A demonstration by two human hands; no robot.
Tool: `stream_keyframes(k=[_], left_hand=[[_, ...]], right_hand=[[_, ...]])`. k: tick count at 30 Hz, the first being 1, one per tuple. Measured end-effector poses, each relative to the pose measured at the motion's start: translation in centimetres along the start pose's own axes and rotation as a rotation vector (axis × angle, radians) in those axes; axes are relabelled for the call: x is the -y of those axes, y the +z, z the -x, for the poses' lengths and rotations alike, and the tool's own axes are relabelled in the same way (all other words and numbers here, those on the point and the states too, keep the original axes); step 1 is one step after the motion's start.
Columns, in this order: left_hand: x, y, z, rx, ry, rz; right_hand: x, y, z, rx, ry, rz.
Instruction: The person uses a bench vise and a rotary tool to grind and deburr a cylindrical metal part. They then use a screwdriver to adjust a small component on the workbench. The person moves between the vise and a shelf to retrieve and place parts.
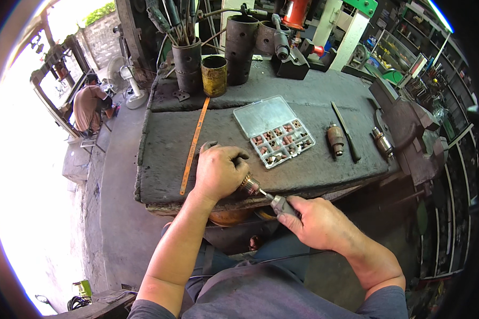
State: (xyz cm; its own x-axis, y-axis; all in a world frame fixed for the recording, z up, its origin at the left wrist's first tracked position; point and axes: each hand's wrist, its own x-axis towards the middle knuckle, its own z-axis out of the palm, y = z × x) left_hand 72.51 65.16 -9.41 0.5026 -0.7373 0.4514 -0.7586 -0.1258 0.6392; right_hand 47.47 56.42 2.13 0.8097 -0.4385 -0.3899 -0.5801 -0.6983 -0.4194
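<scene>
My left hand [218, 171] is closed round a motor armature [250, 185], whose copper-coloured end sticks out toward the right. Most of its body is hidden under my fingers. In my right hand [320, 222] is a grey handheld rotary tool [282, 206], gripped with the thumb along its top. Its thin metal shaft points at the armature's end; whether they touch, I cannot tell. Just beyond, on the bench, lies an open clear compartment box [266, 118] with several small reddish-brown and dark pieces in it. To the left lies a narrow orange marked strip [195, 144].
Two more armatures [335, 140] [382, 142] and a long dark-handled blade-like tool [347, 130] lie on the right of the bench [167, 125]. A heavy vise [410, 125] stands beyond. Metal cups [187, 69] and a yellow can [214, 77] line the back. Another person [90, 103] sits far left.
</scene>
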Motion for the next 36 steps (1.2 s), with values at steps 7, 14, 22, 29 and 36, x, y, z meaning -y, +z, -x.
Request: stream_keyframes(k=[7,14,22,29,36], left_hand=[[0.2,0.2,0.0,-0.008,-0.007,0.026],[0.3,0.1,0.4,-0.014,-0.001,0.033],[0.2,-0.1,0.4,-0.003,0.004,0.02],[0.2,-0.1,0.6,-0.017,0.025,0.01],[0.3,-0.1,0.6,-0.006,0.014,0.037]], right_hand=[[-0.3,0.3,-0.1,0.014,-0.019,-0.024],[-0.9,0.3,-0.1,-0.025,-0.046,-0.043],[-0.9,0.4,-0.1,-0.017,-0.058,-0.028],[-0.6,0.0,0.0,0.01,-0.036,-0.017],[-0.9,0.1,-0.2,-0.032,-0.038,-0.028]])
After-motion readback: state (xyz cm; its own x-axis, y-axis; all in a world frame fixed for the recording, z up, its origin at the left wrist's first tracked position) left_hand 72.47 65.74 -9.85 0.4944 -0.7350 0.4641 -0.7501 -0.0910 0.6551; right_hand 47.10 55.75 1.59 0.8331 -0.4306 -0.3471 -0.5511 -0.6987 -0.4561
